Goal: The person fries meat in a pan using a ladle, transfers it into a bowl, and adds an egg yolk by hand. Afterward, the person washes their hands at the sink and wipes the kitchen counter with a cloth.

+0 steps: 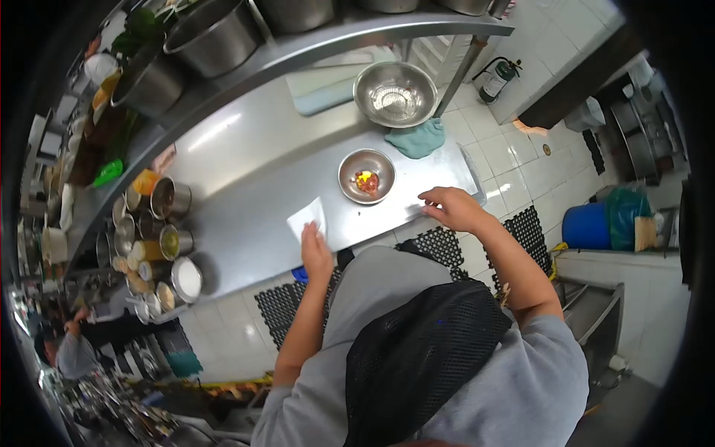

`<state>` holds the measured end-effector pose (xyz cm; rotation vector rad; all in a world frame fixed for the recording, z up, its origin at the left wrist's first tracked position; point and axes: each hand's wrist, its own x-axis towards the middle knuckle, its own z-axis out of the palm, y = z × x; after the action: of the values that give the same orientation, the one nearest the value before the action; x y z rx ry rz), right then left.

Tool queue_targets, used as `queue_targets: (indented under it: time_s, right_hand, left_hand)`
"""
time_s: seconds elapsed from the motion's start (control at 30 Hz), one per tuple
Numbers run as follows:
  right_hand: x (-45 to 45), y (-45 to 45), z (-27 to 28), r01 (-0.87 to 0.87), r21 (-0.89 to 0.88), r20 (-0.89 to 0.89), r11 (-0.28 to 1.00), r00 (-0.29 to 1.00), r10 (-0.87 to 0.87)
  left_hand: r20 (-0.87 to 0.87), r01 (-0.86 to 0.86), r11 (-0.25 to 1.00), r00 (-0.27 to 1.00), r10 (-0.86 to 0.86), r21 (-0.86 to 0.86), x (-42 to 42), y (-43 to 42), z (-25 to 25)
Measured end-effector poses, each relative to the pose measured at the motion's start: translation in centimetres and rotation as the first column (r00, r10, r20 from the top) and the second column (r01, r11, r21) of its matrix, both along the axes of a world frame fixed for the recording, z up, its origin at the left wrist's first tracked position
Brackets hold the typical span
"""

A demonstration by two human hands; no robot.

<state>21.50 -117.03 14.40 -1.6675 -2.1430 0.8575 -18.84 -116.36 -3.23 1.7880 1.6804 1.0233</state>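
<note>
A small steel bowl (pixel 345 181) with red and yellow food pieces (pixel 367 181) in it stands on the steel table (pixel 261 194). To its left, my left hand (pixel 316 249) is closed on a white cloth or paper (pixel 306 217) at the table's front edge. My right hand (pixel 451 209) hovers over the front edge, right of the bowl, with its fingers curled and partly apart and nothing visible in them. Behind the small bowl, a larger steel bowl (pixel 395 94) sits beside a green cloth (pixel 419 139).
Several containers (pixel 171 242) crowd the table's left end. A shelf (pixel 298 56) holding large pots (pixel 212 41) crosses above the table. Cutting boards (pixel 328 93) lie behind. A blue bin (pixel 586 226) stands at right; another person (pixel 74 354) is at far lower left.
</note>
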Motion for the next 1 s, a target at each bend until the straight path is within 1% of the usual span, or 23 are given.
queue_targets:
  time_s: [0.03,0.07,0.1,0.13,0.17,0.2,0.27,0.33,0.37,0.4,0.43,0.5,0.53,0.57,0.63,0.67,0.7,0.77,0.8,0.87,0.9,0.97,1.0]
  right_hand:
    - [1.5,-0.9,-0.4,0.044,-0.027,-0.016,0.999,0.999,-0.045]
    - [2.9,-1.8,-0.2,0.047,-0.054,0.01,0.997,0.999,-0.046]
    - [4.5,-3.0,-0.8,0.022,-0.064,0.0,0.998,1.0,-0.022]
    - [6.1,-4.4,-1.4,0.047,-0.088,0.021,0.995,0.999,-0.045]
    - [7.6,-5.6,-1.9,0.075,-0.105,0.047,0.992,0.996,-0.071]
    - [8.9,-7.0,-2.3,0.063,-0.111,0.042,0.992,0.997,-0.059]
    - [11.4,-10.0,-3.0,0.166,-0.186,0.034,0.968,0.986,-0.162]
    - [14.2,-12.4,-4.6,0.143,-0.213,0.022,0.967,0.99,-0.142]
    - [14.9,-13.0,-4.7,0.134,-0.228,0.007,0.964,0.991,-0.136]
    - [15.6,-13.5,-4.7,0.143,-0.271,0.028,0.952,0.99,-0.141]
    - [16.0,-13.6,-4.9,0.13,-0.272,0.022,0.954,0.991,-0.129]
    - [16.4,-13.2,-4.9,0.13,-0.26,-0.023,0.957,0.99,-0.141]
    - [16.2,-12.6,-5.0,0.124,-0.27,-0.037,0.955,0.99,-0.139]
    - [15.7,-11.7,-5.3,0.111,-0.262,-0.048,0.959,0.991,-0.128]
    - [14.4,-9.7,-6.3,0.002,-0.194,-0.144,0.981,0.989,-0.03]
    - [13.1,-8.3,-5.9,-0.05,-0.198,-0.178,0.979,0.984,0.015]
    - [11.8,-7.0,-6.0,-0.067,-0.196,-0.191,0.978,0.981,0.029]
    - [9.0,-4.5,-6.3,-0.266,-0.094,-0.204,0.959,0.948,0.243]
    - [7.5,-3.4,-6.5,-0.279,-0.091,-0.217,0.956,0.943,0.254]
    - [4.7,-1.0,-6.8,-0.43,0.1,-0.301,0.897,0.847,0.439]
    - [3.4,0.2,-6.9,-0.436,0.111,-0.302,0.893,0.842,0.448]
    - [1.2,2.3,-7.4,-0.582,0.294,-0.173,0.758,0.748,0.641]
    - [0.4,3.0,-8.2,-0.599,0.257,-0.098,0.758,0.764,0.637]
  left_hand:
    - [0.072,0.06,0.998,0.996,-0.058,-0.019,2.3,-0.3,0.1]
    - [0.036,0.078,0.997,0.996,-0.077,-0.009,4.4,-0.5,-0.2]
    - [-0.005,0.103,0.995,0.995,-0.103,0.002,6.2,-0.6,-0.5]
    - [-0.032,0.118,0.993,0.993,-0.118,0.02,7.9,-0.7,-0.2]
    - [-0.04,0.105,0.994,0.994,-0.104,0.013,9.3,-0.6,-0.3]
    - [-0.055,0.088,0.996,0.995,-0.087,0.032,10.6,-0.5,-0.4]
    - [-0.065,0.062,0.997,0.996,-0.058,0.052,13.0,-0.5,-0.5]
    - [-0.093,0.059,0.997,0.994,-0.055,0.047,15.1,-1.2,-0.4]
    - [-0.123,0.071,0.996,0.99,-0.064,0.053,16.0,-1.4,-0.4]
    - [-0.113,0.091,0.993,0.99,-0.083,0.071,17.1,-1.6,-0.3]
    - [-0.118,0.08,0.994,0.99,-0.071,0.07,18.2,-1.8,-0.1]
    - [-0.128,0.166,0.986,0.978,-0.165,0.002,20.1,-2.1,0.3]
    - [-0.102,0.179,0.984,0.978,-0.179,-0.016,20.9,-2.1,0.6]
    - [-0.114,0.168,0.986,0.979,-0.168,-0.008,21.3,-2.0,0.9]
    - [-0.158,0.187,0.982,0.97,-0.183,0.011,21.4,-2.2,1.0]
    - [-0.16,0.193,0.981,0.969,-0.188,0.019,21.1,-2.2,0.8]
    - [-0.173,0.18,0.984,0.969,-0.174,0.018,21.0,-2.2,1.2]
    - [-0.11,0.22,0.975,0.97,-0.218,0.009,20.6,-2.3,2.3]
    - [-0.123,0.209,0.978,0.971,-0.207,0.006,20.4,-2.4,2.9]
    - [0.007,0.163,0.982,0.987,-0.163,-0.093,20.4,-2.3,4.1]
    - [-0.001,0.155,0.984,0.988,-0.155,-0.085,20.0,-2.2,3.5]
    - [-0.078,0.141,0.988,0.986,-0.146,-0.063,19.2,-2.1,2.5]
    - [-0.079,0.166,0.984,0.982,-0.17,-0.057,19.1,-2.1,3.1]
